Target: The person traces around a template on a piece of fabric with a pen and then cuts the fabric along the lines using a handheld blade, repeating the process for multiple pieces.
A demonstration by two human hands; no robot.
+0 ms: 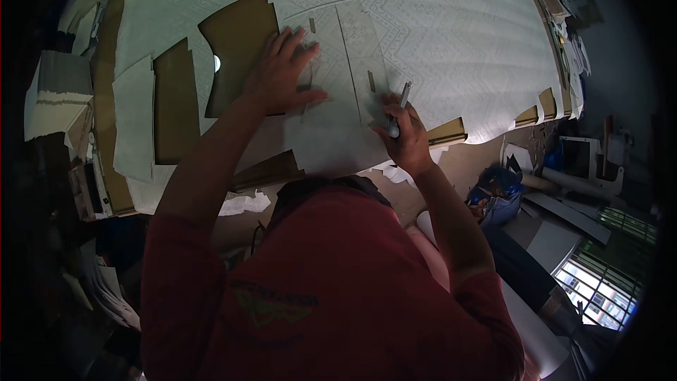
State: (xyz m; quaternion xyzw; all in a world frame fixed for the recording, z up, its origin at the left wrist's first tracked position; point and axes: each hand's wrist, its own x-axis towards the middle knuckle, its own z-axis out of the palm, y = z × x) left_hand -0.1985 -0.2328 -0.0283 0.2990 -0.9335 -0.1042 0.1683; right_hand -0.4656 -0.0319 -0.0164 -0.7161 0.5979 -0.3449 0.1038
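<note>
My left hand lies flat with fingers spread on a pale pattern template that rests on white patterned fabric spread over the table. My right hand grips a grey pen upright, its tip at the template's right edge near a small slot. The template has two narrow slots. A brown cardboard pattern piece lies just left of my left hand, partly under it.
More brown card pieces and cut white fabric pieces lie at the left. Brown pieces poke out at the table's near edge. Clutter, a blue bag and fabric scraps sit on the floor at the right.
</note>
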